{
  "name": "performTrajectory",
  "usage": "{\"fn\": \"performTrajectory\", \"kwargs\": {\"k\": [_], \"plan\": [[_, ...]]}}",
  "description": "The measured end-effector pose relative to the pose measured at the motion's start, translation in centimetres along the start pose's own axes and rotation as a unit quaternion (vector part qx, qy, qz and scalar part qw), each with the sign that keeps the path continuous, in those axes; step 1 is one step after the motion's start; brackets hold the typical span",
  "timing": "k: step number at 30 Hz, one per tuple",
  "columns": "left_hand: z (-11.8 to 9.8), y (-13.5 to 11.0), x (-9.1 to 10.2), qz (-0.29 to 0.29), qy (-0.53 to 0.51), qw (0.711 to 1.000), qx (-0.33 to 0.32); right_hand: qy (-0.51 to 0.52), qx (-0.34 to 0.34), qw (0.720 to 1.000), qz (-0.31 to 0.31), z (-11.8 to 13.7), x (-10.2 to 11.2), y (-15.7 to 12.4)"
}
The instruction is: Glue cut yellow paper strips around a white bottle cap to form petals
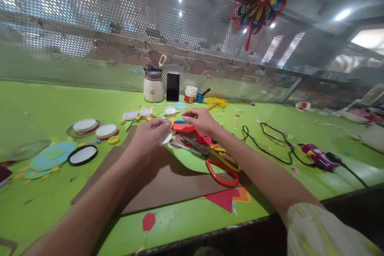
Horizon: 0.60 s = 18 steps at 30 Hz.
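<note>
My left hand [150,136] is closed in a pinch on a small white disc [166,138], and a bit of yellow shows by its fingertips. Close by on the right, my right hand [201,121] has its fingers bent and slightly apart, with nothing visible between them. Below that hand lie a blue pen-like stick [180,121] and an orange-red toothed tool [183,128]. Large scissors with red and yellow handles [222,173] rest under my right forearm, their blades over a light green paper [192,159]. Beneath is a brown board [168,192].
White round lids [107,131], a black ring [83,155] and a blue-green paper flower [54,156] lie left. A jug [154,86], a phone [173,87] and a glue tub [191,94] stand behind. A purple glue gun [320,157] with its cord lies right.
</note>
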<state>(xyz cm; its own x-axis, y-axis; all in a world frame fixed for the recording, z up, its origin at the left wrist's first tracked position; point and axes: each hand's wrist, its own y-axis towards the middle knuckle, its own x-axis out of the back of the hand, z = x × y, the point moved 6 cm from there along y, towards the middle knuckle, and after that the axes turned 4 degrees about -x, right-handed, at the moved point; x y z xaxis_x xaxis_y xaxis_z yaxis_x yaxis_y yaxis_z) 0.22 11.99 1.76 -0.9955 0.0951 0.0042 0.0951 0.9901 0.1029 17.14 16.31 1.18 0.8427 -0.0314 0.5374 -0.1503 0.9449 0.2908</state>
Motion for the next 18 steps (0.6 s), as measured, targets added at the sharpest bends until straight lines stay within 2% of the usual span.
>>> {"fn": "performTrajectory", "kwargs": {"k": [3,5,10,14,18], "plan": [[0.5,-0.7,-1.1,0.035,-0.017,0.998,0.039,0.089,-0.028,0.995,0.031,0.7,0.2,-2.4],[0.9,-1.0,-1.6,0.051,-0.032,0.997,0.042,0.143,-0.041,0.988,0.05,1.2,-0.1,-4.0],[1.7,-1.1,-2.6,0.081,-0.028,0.996,0.013,0.333,-0.106,0.936,0.054,1.8,-0.6,-6.3],[2.2,-1.3,-2.9,0.097,0.02,0.995,0.014,0.351,-0.101,0.93,0.033,2.0,-0.4,-6.7],[2.1,-2.0,-3.5,0.107,0.019,0.994,0.017,0.359,-0.092,0.929,0.022,2.1,-0.2,-7.2]]}}
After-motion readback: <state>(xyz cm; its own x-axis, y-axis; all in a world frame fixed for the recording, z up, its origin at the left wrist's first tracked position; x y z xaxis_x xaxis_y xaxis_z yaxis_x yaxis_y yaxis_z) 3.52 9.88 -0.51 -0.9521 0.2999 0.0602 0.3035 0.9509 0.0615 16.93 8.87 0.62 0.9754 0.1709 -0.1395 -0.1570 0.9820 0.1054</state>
